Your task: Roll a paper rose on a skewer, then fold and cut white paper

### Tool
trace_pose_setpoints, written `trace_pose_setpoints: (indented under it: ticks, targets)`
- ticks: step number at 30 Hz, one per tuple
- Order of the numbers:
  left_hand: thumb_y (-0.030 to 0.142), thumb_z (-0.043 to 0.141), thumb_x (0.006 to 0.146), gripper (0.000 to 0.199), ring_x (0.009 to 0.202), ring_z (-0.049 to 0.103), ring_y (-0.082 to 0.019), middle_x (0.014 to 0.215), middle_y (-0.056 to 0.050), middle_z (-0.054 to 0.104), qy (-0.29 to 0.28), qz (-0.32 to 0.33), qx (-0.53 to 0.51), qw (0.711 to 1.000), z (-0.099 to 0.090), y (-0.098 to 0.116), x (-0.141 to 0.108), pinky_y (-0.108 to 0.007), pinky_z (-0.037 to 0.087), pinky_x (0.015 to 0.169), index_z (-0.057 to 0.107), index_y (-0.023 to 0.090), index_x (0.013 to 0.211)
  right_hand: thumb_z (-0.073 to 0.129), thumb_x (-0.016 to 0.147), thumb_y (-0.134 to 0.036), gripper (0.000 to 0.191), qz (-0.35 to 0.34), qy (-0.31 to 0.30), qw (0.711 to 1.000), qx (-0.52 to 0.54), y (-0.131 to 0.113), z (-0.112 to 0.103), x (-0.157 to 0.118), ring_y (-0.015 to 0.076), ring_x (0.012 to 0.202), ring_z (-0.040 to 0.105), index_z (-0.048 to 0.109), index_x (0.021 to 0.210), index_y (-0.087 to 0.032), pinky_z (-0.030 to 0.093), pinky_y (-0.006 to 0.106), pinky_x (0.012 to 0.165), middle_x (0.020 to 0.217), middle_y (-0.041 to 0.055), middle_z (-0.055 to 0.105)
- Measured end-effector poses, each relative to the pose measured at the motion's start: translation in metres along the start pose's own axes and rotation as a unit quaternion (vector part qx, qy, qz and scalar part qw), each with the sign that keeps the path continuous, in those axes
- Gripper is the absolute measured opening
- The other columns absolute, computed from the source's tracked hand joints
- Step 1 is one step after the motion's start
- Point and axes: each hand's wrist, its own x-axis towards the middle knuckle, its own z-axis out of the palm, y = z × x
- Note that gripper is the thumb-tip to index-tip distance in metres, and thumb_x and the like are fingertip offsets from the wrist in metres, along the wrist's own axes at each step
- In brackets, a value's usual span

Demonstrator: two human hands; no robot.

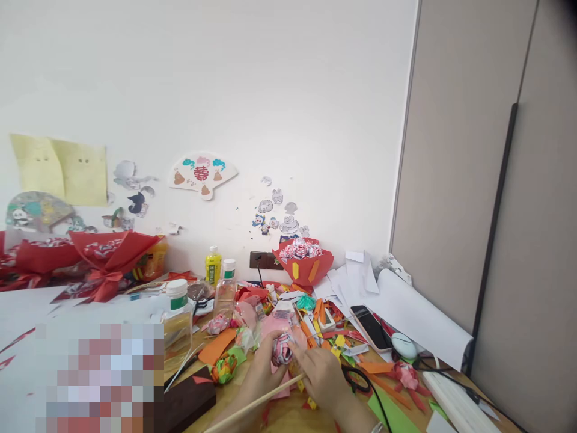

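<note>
Phone (371, 328), bottles (178, 331), paper scraps (218, 347) around the flower (282, 350)

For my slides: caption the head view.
Left hand and right hand on either side of a pink-and-white paper flower at a cluttered table, red-wrapped bouquet behind.

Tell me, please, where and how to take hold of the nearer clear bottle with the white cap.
Best, I think, around the body of the bottle, below its green band, coming from the right with the left hand once that lets go of the paper rose. It stands upright, wider below the neck, and its right side shows uncovered above the thin white sticks near its base.
</note>
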Motion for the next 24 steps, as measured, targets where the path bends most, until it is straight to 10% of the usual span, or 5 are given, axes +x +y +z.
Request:
trace_pose_setpoints:
  ticks: [24]
  targets:
    - [0.009, 0.048, 0.066, 0.051, 0.105, 0.058, -0.022, 0.114, -0.01, 0.062, -0.058, 0.066, 0.058, 0.994, -0.007, 0.001, 0.003, -0.036, 0.048, 0.089, 0.05, 0.018, 0.116, 0.034, 0.089, -0.022, 0.051, 0.027, -0.067, 0.997, 0.006, 0.001, 0.006, -0.005, 0.0211, 0.055, 0.054, 0.029, 0.138, -0.011, 0.033, 0.028, 0.05, 0.066, 0.0068, 0.061]
